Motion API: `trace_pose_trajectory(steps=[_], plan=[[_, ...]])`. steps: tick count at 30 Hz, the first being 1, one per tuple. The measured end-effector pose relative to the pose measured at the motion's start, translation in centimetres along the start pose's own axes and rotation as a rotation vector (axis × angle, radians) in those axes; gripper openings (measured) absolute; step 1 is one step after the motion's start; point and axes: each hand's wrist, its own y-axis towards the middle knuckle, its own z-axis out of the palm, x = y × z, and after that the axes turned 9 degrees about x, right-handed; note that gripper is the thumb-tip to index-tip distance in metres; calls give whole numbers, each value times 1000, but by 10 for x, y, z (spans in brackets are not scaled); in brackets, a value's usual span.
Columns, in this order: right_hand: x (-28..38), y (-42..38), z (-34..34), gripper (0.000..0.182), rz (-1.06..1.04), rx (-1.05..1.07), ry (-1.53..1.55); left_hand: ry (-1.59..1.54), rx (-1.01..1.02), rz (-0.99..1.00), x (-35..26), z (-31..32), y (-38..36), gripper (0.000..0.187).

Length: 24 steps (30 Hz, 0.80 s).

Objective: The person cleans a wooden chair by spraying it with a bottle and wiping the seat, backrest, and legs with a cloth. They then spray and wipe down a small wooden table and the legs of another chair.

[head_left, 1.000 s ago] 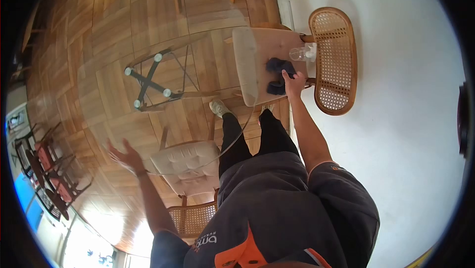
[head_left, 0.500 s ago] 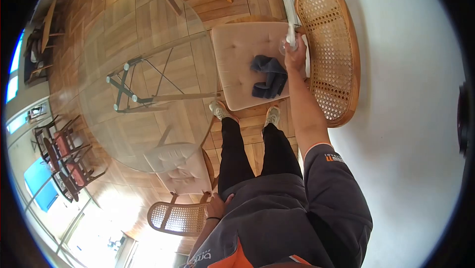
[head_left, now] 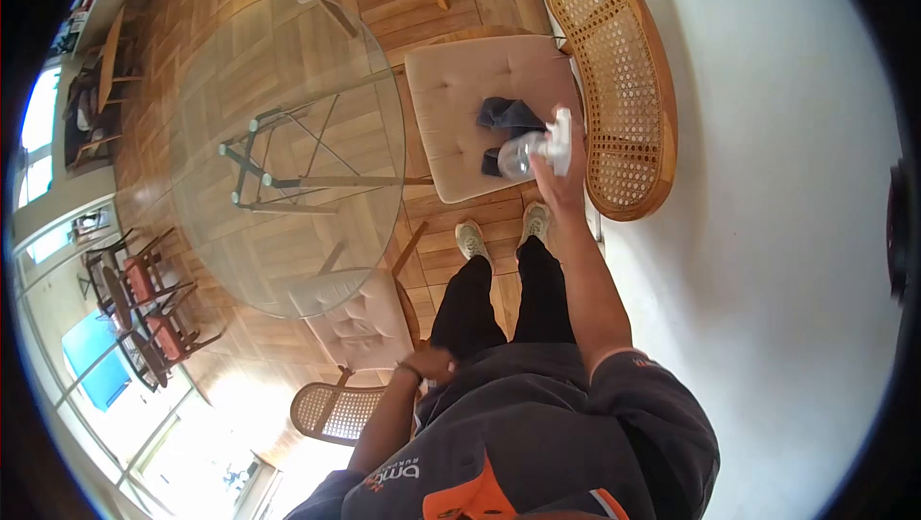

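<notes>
Fingers (head_left: 554, 167) of the right hand (head_left: 558, 179) are wrapped around a clear spray bottle (head_left: 535, 149) with a white top. The bottle is lifted up in the air, tipped on its side, over the front edge of a chair cushion (head_left: 456, 98). The white top points toward the woven chair back (head_left: 614, 79), and the clear round end points toward the round glass tabletop (head_left: 288, 136).

A dark blue cloth (head_left: 507, 115) lies bunched up on the cushion, just behind the bottle. Part of the cloth is hidden by the bottle. The hand does not touch the cloth.

The left hand (head_left: 434, 364) is down low by the person's hip, resting against the dark clothes. Its fingers look curled in, but I cannot tell if they hold anything. It is well apart from the bottle.

The person stands on a wooden floor (head_left: 460, 232) in light shoes (head_left: 472, 237), just in front of the chair. The chair stands beside a white wall (head_left: 767, 184). A second cushioned chair (head_left: 360, 319) with a woven back sits near the person's left leg, partly under the glass tabletop. Metal legs (head_left: 273, 170) show through the glass. Folded chairs with red seats (head_left: 144, 299) are far off by the windows.
</notes>
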Motion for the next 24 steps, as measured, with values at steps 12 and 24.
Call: trace_pose_trajectory(steps=[12,24], plan=[[-44,-126,-25,44,98,407,-100,188,-1510,203,-91,-310,172,110],[-95,-63,-9,27,-290,-85,11,277,-1971,487,-70,-341,269,94]])
